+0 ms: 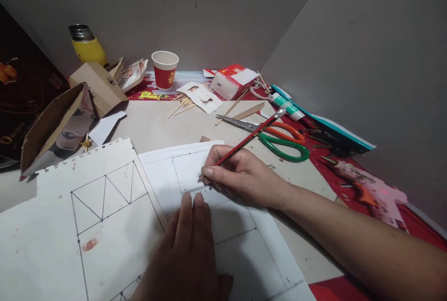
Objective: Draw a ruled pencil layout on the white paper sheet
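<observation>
Apparently drawing, the right hand [242, 173] grips a slim red pencil [244, 141]; further strokes need the flattened left hand [188, 240] (fingers extended) steadying white paper [192, 168].

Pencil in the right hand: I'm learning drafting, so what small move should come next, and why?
Probably a short mark with the pencil at the ticked line, while the left hand steadies the sheet. The right hand grips it for writing, its tip close to that line, where the left fingertips rest. Whether the tip touches paper is unclear.
</observation>
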The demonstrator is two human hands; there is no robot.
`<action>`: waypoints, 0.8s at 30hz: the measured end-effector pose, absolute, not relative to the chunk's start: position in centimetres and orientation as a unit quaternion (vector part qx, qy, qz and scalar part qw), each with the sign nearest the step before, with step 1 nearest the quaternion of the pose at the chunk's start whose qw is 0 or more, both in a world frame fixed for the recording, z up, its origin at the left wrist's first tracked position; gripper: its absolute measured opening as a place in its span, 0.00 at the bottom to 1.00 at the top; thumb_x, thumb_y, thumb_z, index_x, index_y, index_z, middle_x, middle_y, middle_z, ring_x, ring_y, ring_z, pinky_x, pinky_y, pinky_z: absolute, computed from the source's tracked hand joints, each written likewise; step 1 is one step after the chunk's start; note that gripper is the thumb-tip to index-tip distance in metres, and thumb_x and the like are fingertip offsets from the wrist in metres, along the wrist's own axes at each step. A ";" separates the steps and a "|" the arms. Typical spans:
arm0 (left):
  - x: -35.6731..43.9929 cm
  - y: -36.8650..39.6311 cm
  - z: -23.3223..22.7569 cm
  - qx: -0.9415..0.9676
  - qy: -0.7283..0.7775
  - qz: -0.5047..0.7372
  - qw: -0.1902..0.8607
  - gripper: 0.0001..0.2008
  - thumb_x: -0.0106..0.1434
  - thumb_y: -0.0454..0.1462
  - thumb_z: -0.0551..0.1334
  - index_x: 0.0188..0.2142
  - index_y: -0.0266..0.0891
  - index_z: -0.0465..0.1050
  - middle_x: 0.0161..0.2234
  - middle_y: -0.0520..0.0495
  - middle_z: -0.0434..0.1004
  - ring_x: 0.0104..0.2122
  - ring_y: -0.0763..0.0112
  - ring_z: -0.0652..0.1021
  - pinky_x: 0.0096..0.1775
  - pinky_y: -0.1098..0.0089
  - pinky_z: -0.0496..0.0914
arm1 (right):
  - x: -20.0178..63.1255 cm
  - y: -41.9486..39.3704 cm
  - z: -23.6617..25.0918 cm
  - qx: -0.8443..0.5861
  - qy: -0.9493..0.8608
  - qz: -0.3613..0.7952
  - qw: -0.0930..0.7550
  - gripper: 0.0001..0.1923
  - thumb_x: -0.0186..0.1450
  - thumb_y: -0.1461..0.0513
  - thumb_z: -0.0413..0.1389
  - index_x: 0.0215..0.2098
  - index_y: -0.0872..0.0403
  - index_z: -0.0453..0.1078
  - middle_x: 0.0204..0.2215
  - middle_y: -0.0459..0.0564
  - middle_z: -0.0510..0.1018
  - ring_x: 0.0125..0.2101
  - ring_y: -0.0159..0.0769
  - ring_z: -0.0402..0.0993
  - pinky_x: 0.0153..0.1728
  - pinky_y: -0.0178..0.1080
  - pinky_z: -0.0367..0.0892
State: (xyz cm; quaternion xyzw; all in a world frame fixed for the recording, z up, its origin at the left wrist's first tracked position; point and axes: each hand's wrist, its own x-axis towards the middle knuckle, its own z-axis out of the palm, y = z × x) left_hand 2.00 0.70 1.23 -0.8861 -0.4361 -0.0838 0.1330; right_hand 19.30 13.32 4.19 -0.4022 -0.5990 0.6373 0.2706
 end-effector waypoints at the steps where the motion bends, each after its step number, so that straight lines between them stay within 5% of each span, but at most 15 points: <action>1: 1.9 0.7 1.2 -0.885 -0.439 -0.085 0.127 0.35 0.68 0.57 0.57 0.59 0.29 0.74 0.60 0.33 0.74 0.61 0.46 0.71 0.59 0.59 0.63 | 19.3 13.3 4.2 -0.403 -0.597 0.638 0.271 0.20 0.61 0.49 0.66 0.30 0.54 0.66 0.20 0.41 0.71 0.18 0.24 0.57 0.17 0.31 0.51; 7: 1.4 1.2 0.7 -0.900 -0.398 -0.118 0.135 0.33 0.71 0.52 0.54 0.57 0.23 0.74 0.57 0.30 0.76 0.56 0.49 0.75 0.58 0.61 0.63 | 19.3 13.2 4.0 -0.398 -0.577 0.657 0.279 0.18 0.60 0.53 0.68 0.30 0.54 0.67 0.21 0.41 0.71 0.18 0.24 0.59 0.17 0.30 0.52; 24: 1.6 1.7 0.5 -0.895 -0.403 -0.147 0.122 0.33 0.68 0.55 0.56 0.54 0.28 0.77 0.56 0.32 0.78 0.55 0.50 0.74 0.57 0.60 0.61 | 19.8 13.8 4.6 -0.414 -0.653 0.579 0.260 0.13 0.63 0.55 0.62 0.29 0.54 0.66 0.23 0.44 0.71 0.24 0.29 0.62 0.26 0.34 0.58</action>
